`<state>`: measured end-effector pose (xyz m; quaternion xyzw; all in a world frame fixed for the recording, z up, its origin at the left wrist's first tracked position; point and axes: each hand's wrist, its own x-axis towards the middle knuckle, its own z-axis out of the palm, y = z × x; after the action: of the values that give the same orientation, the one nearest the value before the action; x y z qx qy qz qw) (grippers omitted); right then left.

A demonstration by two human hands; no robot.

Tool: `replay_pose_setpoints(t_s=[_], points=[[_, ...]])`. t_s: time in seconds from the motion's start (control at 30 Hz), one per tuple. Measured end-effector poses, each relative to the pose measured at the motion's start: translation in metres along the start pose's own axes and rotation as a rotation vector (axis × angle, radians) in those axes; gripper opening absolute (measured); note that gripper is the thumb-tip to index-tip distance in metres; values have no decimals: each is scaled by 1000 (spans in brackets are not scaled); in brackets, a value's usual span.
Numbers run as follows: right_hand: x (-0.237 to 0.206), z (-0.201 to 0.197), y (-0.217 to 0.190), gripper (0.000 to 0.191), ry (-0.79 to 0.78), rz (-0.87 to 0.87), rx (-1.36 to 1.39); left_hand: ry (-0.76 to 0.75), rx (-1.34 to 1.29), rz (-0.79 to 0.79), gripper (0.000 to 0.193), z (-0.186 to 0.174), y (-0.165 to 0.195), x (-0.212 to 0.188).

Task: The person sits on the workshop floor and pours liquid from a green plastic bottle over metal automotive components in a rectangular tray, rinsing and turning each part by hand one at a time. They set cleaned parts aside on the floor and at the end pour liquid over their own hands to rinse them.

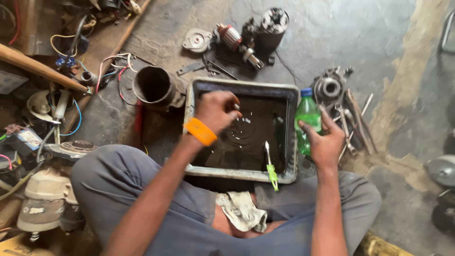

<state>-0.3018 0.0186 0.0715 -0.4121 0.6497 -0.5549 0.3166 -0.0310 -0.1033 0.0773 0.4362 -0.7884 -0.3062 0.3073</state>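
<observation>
A grey square basin [193, 102] of dark liquid sits on the floor between my knees. My left hand [215, 110], with an orange band [200, 131] at the wrist, hovers over the liquid with its fingers closed on a small metal part. My right hand [326, 141] reaches to a green plastic bottle [307, 116] with a blue cap that stands at the basin's right rim; its fingers are spread beside the bottle, touching it. A green-handled screwdriver [271, 169] leans over the basin's near rim. A dirty rag [241, 209] lies on my lap.
A motor armature [232, 37] and a round end cover [197, 40] lie behind the basin, with a dark cylindrical housing [154, 86] at its left. Metal parts and rods [348, 111] are heaped at the right. Wires, a wooden handle [35, 67] and motor pieces crowd the left.
</observation>
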Motion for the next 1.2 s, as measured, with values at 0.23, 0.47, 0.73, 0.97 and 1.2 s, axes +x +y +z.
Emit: replay_pose_setpoints(t_s=[0.23, 0.47, 0.73, 0.97, 1.2], points=[[-1, -38, 21, 57, 85, -100, 2, -11, -694, -118, 25, -75, 49, -17], [7, -37, 13, 58, 90, -93, 66, -270, 217, 51, 28, 12, 16, -27], [13, -42, 14, 57, 130, -62, 60, -26, 225, -7, 29, 17, -4, 2], [23, -38, 15, 53, 126, 30, 146, -220, 587, -184, 32, 7, -57, 137], [28, -34, 23, 53, 149, 65, 135, -300, 680, -304, 21, 14, -105, 184]])
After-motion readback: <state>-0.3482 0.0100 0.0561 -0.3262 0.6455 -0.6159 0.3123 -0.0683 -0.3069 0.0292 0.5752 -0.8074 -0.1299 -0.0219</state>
